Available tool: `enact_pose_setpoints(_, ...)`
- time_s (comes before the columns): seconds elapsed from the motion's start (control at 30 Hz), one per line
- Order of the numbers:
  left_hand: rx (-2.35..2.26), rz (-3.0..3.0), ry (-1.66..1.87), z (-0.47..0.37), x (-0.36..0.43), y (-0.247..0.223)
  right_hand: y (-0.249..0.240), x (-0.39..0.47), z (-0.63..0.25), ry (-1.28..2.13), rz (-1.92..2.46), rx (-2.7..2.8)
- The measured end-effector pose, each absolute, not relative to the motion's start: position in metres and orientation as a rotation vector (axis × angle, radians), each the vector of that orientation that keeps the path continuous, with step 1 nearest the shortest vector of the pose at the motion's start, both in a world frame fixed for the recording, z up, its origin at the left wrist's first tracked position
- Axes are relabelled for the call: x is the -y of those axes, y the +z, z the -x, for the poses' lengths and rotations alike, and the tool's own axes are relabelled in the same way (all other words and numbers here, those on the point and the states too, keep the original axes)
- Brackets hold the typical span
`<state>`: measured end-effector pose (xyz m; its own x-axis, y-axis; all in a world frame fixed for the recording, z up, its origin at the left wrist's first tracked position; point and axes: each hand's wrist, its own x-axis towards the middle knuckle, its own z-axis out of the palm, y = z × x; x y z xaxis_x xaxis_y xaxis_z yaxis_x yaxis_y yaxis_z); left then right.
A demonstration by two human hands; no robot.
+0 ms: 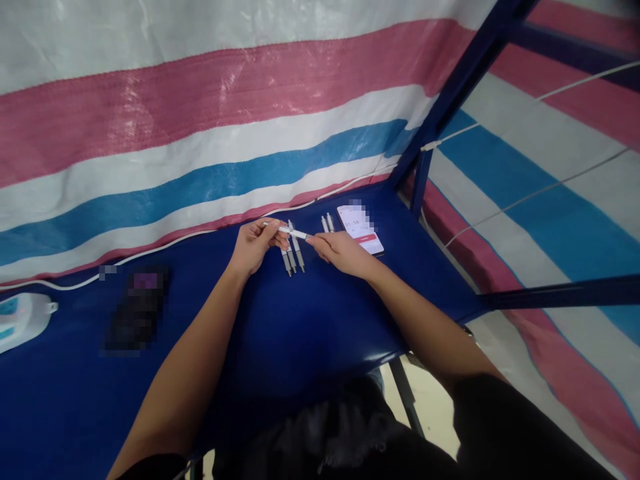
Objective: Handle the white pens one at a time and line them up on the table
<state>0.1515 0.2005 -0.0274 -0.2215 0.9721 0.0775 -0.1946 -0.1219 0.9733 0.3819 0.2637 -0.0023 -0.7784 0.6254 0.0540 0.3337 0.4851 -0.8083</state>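
My left hand (254, 245) and my right hand (344, 252) hold a white pen (296, 233) between them, slightly tilted above the table. The thumb and fingers of my left hand pinch one end of it. My right hand is closed around the other end and hides that tip. Beneath the held pen lie several white-and-grey pens (299, 256) side by side, partly covered by my left fingers. Just beyond my right hand, two more pens (327, 223) lie together, their lower parts hidden by that hand.
A phone (371, 241) with a lit timer screen lies right of the pens on the blue table (300, 333). Leftward are a blurred dark object (137, 310) and a white device (30, 320). A white cable (135, 255) runs along the back edge, by the striped sheet (200, 100).
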Motion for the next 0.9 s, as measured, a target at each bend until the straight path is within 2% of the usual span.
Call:
enact_pose_setpoints(0.1,-1.190,-0.998,1.513,-0.152,-0.201,-0.033,-0.006,-0.269,-0.385,0.786,0.815,2.544)
enact_pose_setpoints(0.17,-1.194,-0.945,1.526,-0.152,-0.201,-0.036,-0.008,-0.271,-0.386,0.659,0.802,2.557)
enact_pose_setpoints(0.37,-1.223,-0.828,1.559,-0.153,-0.204,-0.040,-0.010,-0.272,-0.386,0.862,0.847,2.421)
enact_pose_setpoints(0.73,-1.219,-0.810,1.564,-0.153,-0.205,-0.041,-0.014,-0.276,-0.387,0.923,0.924,2.259)
enact_pose_setpoints(0.9,-1.210,-0.830,1.557,-0.151,-0.205,-0.042,-0.013,-0.278,-0.387,1.070,0.964,2.244)
